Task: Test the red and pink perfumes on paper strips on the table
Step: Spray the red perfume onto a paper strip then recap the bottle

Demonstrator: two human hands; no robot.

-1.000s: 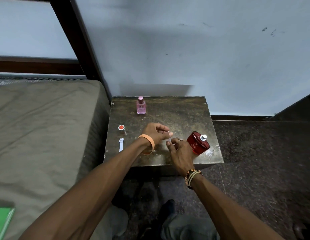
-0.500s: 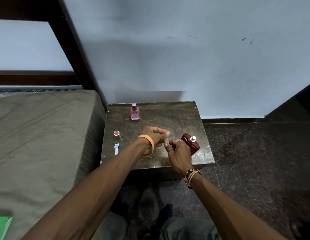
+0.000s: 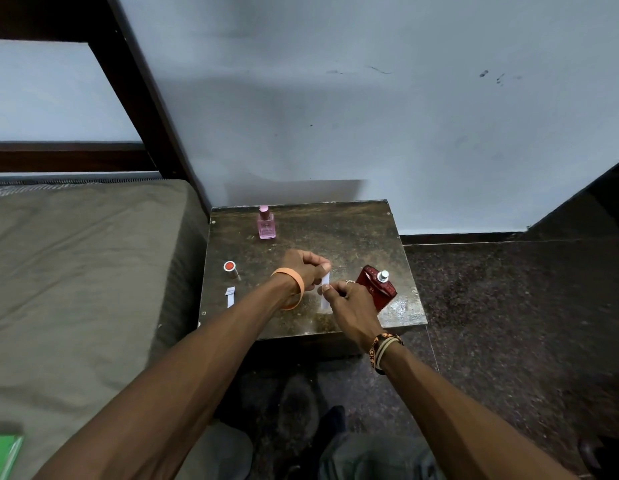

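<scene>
Far L, bottom corner: green item [image 3: 3, 455] on the bed [image 3: 76, 271], cut off by the edge. The table [image 3: 335, 230] stands just beside the bed, against the wall.

On the table's L side a red cap [image 3: 230, 268] stands upright. Just nearer the person lies a 2nd strip [image 3: 230, 295], small, white, one end folded. At the back, L of centre, the pink bottle [image 3: 266, 223] is upright w/ cap on, well apart from the hands.

Mid-table, the left hand [image 3: 303, 270], orange band [image 3: 290, 289] on its wrist, has fingers curled, thumb and fingertips pinching the top end of the strip [image 3: 324, 292]. The strip is white, held roughly upright above the table btwn both hands.

The right hand [image 3: 353, 306] pinches the strip lower down w/ thumb and forefinger. It wears a ring and woven wristbands [image 3: 384, 348].

The red bottle [image 3: 377, 287] is tilted, silver sprayer bare and pointing up-right, touching the far side of the right hand. Can't tell if its other fingers hold it.
</scene>
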